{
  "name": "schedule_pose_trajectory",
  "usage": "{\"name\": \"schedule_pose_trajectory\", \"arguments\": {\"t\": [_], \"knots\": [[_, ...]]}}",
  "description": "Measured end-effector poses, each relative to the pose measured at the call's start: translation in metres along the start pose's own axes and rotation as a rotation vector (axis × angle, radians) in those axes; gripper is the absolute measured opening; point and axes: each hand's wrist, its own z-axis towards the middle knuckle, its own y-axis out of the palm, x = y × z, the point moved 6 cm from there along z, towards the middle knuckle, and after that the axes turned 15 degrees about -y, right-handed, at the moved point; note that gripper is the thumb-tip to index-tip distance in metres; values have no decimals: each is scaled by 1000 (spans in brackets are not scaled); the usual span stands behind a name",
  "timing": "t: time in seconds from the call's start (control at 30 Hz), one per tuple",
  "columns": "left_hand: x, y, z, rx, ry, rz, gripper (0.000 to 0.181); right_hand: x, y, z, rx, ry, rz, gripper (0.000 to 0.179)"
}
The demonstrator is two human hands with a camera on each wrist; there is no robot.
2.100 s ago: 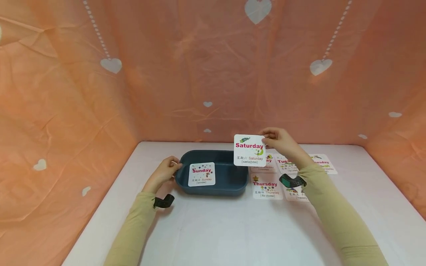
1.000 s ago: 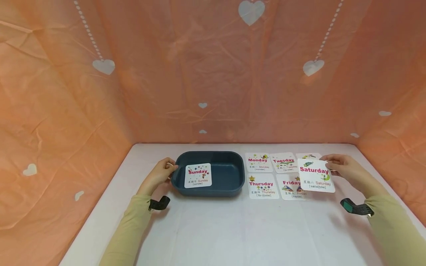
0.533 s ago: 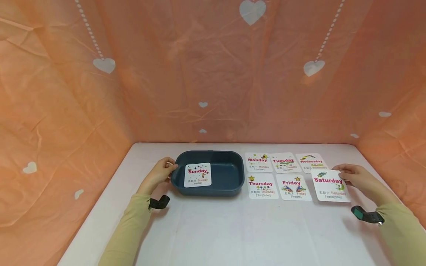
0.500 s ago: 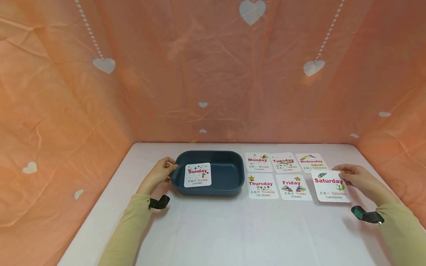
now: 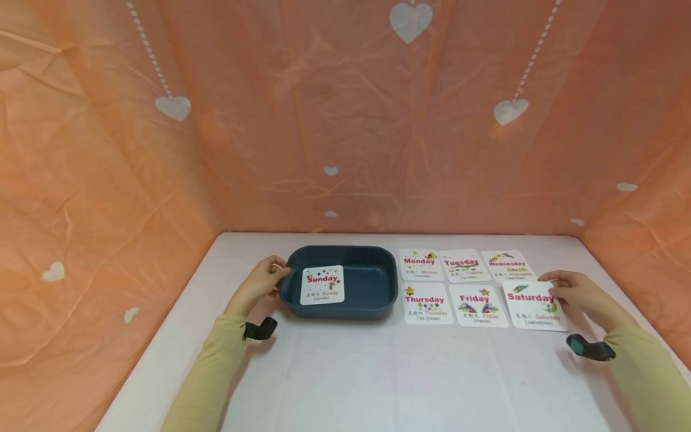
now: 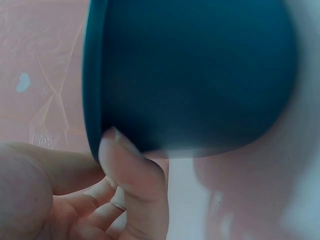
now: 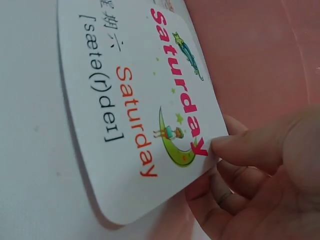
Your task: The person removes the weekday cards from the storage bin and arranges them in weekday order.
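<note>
My right hand (image 5: 580,295) pinches the Saturday card (image 5: 531,315) by its right edge, thumb on the printed face and fingers beneath, as the right wrist view shows. The card is close over the white table, to the right of the Friday card (image 5: 482,315) and just in front of the Wednesday card (image 5: 507,264). My left hand (image 5: 261,281) pinches the rim at the left end of a dark blue tray (image 5: 372,288); in the left wrist view the thumb (image 6: 132,165) lies against its wall. In the tray a Sunday card (image 5: 322,286) leans face up at the left.
A Monday card (image 5: 422,273) and a Tuesday card (image 5: 465,273) lie in the back row with Wednesday. A Thursday card (image 5: 429,313) lies before Monday, right of the tray. Orange cloth (image 5: 351,138) with white hearts hangs behind the table (image 5: 378,372).
My right hand has carried the Saturday card from above the tray rightward past the other cards, then lowered it beside Friday. My left hand stays at the tray's rim.
</note>
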Motion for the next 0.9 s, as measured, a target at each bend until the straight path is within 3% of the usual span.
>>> {"name": "schedule_pose_trajectory", "arguments": {"t": [0.27, 0.53, 0.73, 0.9], "knots": [[0, 1, -1, -5, 10, 0, 21, 6, 1, 2, 11, 47, -50, 39], [-1, 0, -1, 10, -8, 11, 20, 6, 2, 7, 3, 24, -112, 37], [-2, 0, 1, 8, -9, 1, 20, 7, 1, 10, 44, 11, -146, 42], [-3, 0, 1, 4, -10, -11, 20, 10, 0, 11, 52, 47, -144, 46]]}}
